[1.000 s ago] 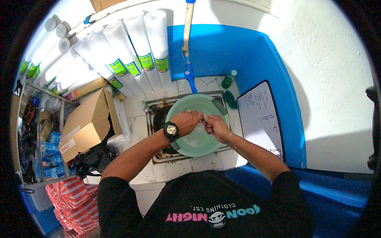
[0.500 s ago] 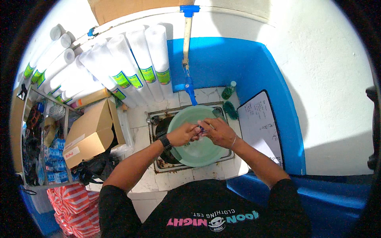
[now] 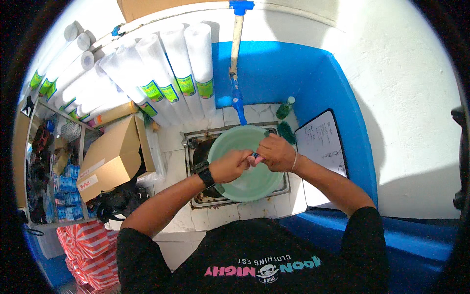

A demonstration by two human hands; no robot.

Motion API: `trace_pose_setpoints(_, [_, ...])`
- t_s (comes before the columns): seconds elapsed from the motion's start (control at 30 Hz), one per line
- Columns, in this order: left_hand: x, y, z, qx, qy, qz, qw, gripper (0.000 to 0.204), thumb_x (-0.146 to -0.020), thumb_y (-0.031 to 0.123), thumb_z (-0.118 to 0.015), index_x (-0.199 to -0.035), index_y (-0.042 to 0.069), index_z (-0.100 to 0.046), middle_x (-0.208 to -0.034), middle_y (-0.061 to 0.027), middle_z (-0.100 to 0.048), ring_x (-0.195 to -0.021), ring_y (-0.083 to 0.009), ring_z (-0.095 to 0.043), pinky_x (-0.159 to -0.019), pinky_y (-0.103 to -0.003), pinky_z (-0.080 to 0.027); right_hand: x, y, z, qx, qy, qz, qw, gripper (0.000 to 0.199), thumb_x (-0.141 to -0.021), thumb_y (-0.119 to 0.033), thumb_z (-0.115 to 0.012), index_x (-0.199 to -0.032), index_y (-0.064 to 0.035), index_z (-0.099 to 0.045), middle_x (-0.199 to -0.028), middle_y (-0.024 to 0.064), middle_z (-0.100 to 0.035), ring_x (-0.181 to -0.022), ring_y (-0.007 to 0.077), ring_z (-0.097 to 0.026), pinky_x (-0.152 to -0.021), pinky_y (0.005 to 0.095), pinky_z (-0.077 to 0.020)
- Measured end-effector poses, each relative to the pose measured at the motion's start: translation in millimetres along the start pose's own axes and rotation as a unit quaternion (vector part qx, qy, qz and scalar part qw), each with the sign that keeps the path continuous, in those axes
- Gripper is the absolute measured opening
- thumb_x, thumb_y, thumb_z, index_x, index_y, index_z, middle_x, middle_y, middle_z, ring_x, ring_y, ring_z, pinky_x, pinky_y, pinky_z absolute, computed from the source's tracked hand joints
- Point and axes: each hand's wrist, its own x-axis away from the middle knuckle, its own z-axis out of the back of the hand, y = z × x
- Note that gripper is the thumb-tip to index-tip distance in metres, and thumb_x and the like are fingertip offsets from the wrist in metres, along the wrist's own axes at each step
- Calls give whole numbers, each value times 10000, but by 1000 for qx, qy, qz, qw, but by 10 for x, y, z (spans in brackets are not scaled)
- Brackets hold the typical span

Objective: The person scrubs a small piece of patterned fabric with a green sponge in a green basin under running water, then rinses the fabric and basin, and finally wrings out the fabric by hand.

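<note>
Over a pale green plastic basin (image 3: 245, 188) my two hands meet, fingers closed around something small and dark bluish that is mostly hidden. My left hand (image 3: 230, 165), with a black watch on its wrist, pinches the thing from the left. My right hand (image 3: 277, 153) is curled over it from the right. What the thing is I cannot make out. The basin rests on a rusty-edged metal sink (image 3: 198, 200), and a blue tap (image 3: 238, 105) hangs above its far rim.
Behind the sink's right corner stand a green bottle (image 3: 285, 108) and a dark green scrubber (image 3: 286, 132). A whiteboard (image 3: 320, 147) leans on the right wall. To the left are an opened cardboard box (image 3: 110, 159), white filter rolls (image 3: 199, 63) and a cluttered shelf (image 3: 61, 161).
My joined hands have shifted slightly right within the view, and the right hand has rolled further over the small thing. The whole scene has moved a little with my head.
</note>
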Motion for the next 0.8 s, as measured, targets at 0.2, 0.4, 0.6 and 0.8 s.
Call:
trace_pose_setpoints(0.2, [15, 235, 2, -189, 89, -1, 978, 171, -959, 193, -519, -1028, 37, -534, -841, -217, -646, -801, -444, -606, -690, -543, -444, 40, -268, -211, -265, 142, -202, 932, 299, -1007, -258, -509, -832, -23, -570, -749, 152, -553, -687, 362, -551, -629, 447, -429])
trace_pose_setpoints(0.4, [-78, 216, 107, -290, 38, 25, 956, 178, -950, 213, -541, -1001, 44, -563, -822, -230, -662, -776, -445, -634, -664, -554, -473, 40, -416, -322, -333, 152, -330, 870, 414, -1061, -319, -431, -783, -25, -520, -652, 49, -439, -593, 170, -407, -555, 341, -344])
trace_pose_setpoints(0.6, [-130, 156, 167, -333, 14, 7, 943, 155, -895, 118, -566, -1029, 50, -525, -828, -193, -662, -797, -429, -644, -670, -524, -500, 18, -442, -365, -392, 162, -389, 817, 481, -1052, -385, -456, -741, -23, -510, -615, -10, -401, -589, 116, -352, -538, 320, -308])
trace_pose_setpoints(0.8, [-110, 124, 135, -319, 24, 4, 947, 176, -887, 121, -574, -1043, 52, -530, -843, -198, -659, -811, -425, -644, -675, -518, -505, -32, -506, -393, -544, 178, -468, 673, 472, -1021, -475, -497, -707, -122, -501, -602, -59, -384, -518, 66, -319, -471, 264, -256])
